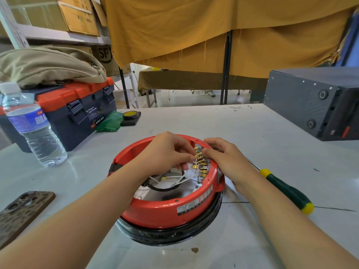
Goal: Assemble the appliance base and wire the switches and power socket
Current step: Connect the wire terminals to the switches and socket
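A round red appliance base (167, 212) lies upside down on the white table, resting on a black ring (174, 233). Inside it run white and black wires (174, 181). A row of brass terminals (201, 164) lines the inner right wall. My left hand (167, 152) reaches into the base from the left and pinches a wire connector at the terminals. My right hand (227, 158) rests on the right rim, with its fingertips pressing by the upper terminals. Whatever sits under the fingers is hidden.
A green-and-yellow screwdriver (285, 191) lies right of the base. At the left are a water bottle (33, 129), a red-and-blue toolbox (77, 109), a phone (21, 212), a green bag (110, 121) and a tape roll (131, 114). A dark grey box (310, 101) fills the far right.
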